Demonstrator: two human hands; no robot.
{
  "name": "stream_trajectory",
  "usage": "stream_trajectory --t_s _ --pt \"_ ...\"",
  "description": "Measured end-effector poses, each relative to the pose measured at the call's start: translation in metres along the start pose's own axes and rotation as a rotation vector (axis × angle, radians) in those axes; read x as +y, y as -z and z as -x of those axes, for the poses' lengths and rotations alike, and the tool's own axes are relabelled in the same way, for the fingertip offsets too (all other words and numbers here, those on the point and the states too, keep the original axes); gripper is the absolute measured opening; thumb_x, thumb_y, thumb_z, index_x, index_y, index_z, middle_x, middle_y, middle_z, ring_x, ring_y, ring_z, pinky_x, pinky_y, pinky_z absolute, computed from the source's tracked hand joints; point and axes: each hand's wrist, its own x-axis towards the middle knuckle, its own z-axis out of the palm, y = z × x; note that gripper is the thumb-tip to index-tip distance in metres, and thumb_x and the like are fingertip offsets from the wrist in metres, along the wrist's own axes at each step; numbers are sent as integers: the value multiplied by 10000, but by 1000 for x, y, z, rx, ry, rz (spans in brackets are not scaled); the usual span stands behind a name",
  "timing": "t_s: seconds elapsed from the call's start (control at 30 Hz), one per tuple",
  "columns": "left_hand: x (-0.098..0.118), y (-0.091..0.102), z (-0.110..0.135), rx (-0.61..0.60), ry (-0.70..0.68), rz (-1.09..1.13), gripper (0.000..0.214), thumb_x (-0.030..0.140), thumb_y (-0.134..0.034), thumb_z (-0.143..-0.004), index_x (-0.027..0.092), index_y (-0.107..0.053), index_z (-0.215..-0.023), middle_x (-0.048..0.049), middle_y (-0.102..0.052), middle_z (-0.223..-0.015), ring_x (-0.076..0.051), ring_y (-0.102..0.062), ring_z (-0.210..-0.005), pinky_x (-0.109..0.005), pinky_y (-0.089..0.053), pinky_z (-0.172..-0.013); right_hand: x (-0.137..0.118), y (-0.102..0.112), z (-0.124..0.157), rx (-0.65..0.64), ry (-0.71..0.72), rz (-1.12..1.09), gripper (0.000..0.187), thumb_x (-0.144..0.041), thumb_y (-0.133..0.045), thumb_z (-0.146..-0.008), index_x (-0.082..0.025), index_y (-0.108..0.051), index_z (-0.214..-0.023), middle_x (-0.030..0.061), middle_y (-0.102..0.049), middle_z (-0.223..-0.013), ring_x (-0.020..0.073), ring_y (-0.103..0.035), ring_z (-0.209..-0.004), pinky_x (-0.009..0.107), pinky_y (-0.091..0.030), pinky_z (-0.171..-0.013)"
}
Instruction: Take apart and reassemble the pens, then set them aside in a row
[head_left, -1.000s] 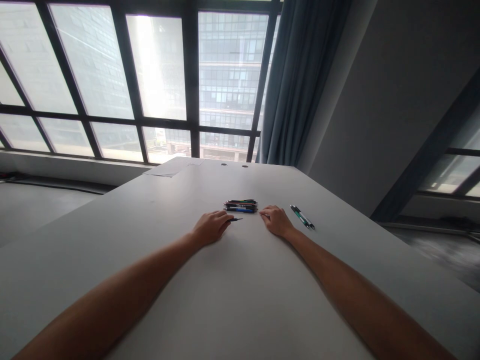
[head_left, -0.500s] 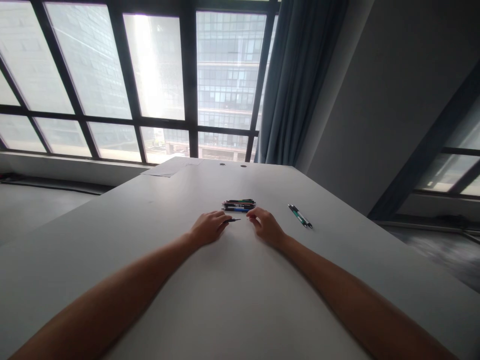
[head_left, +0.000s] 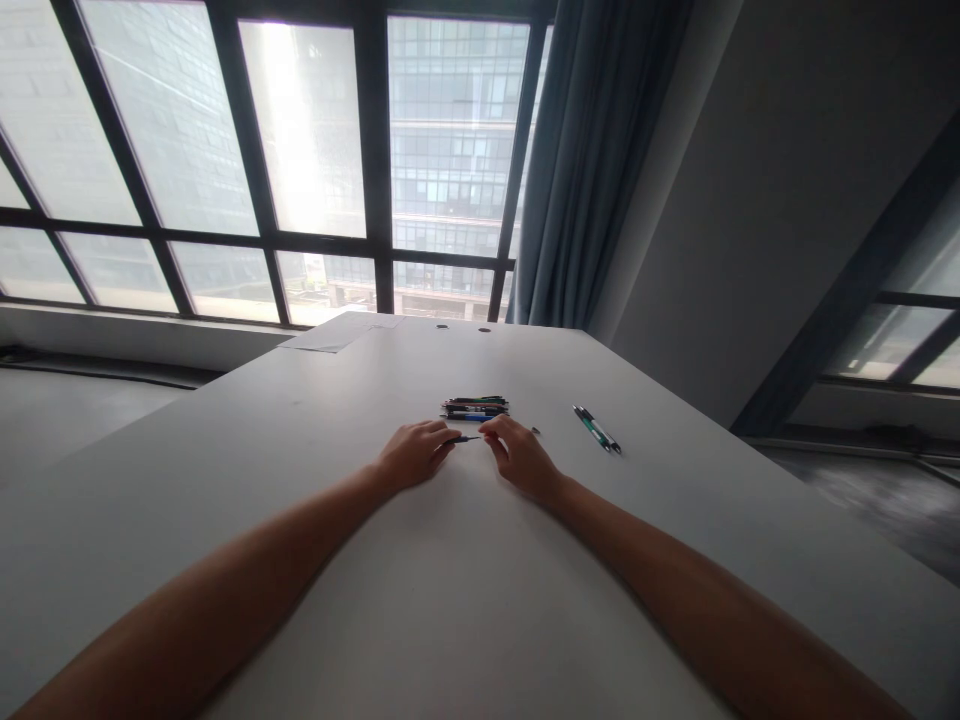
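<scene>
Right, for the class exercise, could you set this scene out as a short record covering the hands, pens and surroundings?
Left hand: holds slim dark pen part, thin tip pointing right
Right hand: fingertips close to that tip; grip unclear
Pen pile: just beyond the hands
Separate pens: two, side by side, farther right
Small loose piece: near right hand; identity unclear
Surface: white table
Background: windows, blue curtain

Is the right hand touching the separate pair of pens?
No, the pair of pens lies apart from the right hand, with white table showing between them.
</scene>
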Motion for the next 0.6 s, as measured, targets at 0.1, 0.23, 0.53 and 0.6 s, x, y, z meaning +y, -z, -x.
stream_trajectory --t_s 0.1,0.23,0.53,0.6 --pt "-1 -1 0 -3 -8 8 263 266 -470 -938 227 -661 -1115 -61 -698 -937 -161 -652 -794 -267 -521 -682 0 -1 0 0 27 14 134 -151 -441 -936 -207 -558 -969 62 -636 -902 182 -606 -813 324 -507 -728" --pt "-1 -1 0 -8 -31 12 271 273 -456 -949 228 -653 -1129 -58 -696 -949 -158 -650 -804 -267 -519 -692 -2 -1 0 -39 93 94 158 -152 -420 -947 -206 -560 -998 69 -645 -912 193 -603 -827 343 -498 -752" --pt "1 0 -1 -21 -76 6 303 297 -411 -974 217 -640 -1157 -63 -695 -947 -158 -649 -804 -262 -518 -684 -7 -2 -1 -43 141 131 161 -162 -397 -956 -194 -535 -1032 82 -649 -919 201 -600 -810 351 -490 -735" --pt "0 -1 -1 -19 -77 14 303 303 -412 -975 213 -638 -1155 -67 -696 -951 -159 -652 -806 -263 -519 -685 -8 -2 -1 -13 126 101 143 -157 -411 -948 -200 -522 -1027 78 -648 -910 202 -602 -807 347 -496 -726"
